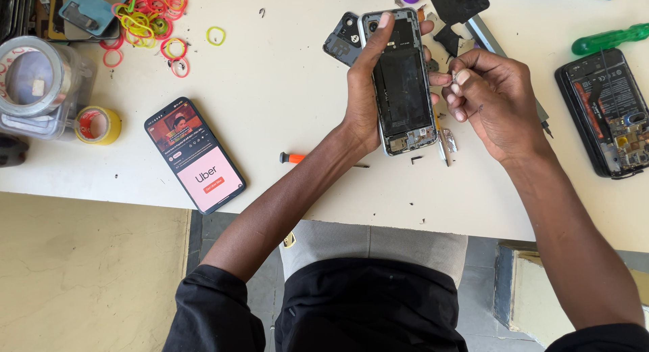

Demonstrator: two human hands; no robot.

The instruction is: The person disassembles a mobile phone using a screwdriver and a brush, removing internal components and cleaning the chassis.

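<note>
So from the head view, an opened phone (403,81), back cover off, dark flat innards in a thin metal frame, is gripped around its edges by the left hand (365,88), held above the worktop (284,108) at about 12 o'clock. The right hand (490,98) is pinched shut on a tiny pale part (460,75) just at the phone's 3 o'clock edge. A glossy lit smartphone (195,155) is lying at 9 o'clock, coloured rubber bands (150,17) scattered at 10, and an orange-handled screwdriver (297,158) lies below the left wrist.

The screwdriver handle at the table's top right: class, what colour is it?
Green, translucent-looking screwdriver handle, best seen in the head view.
</note>
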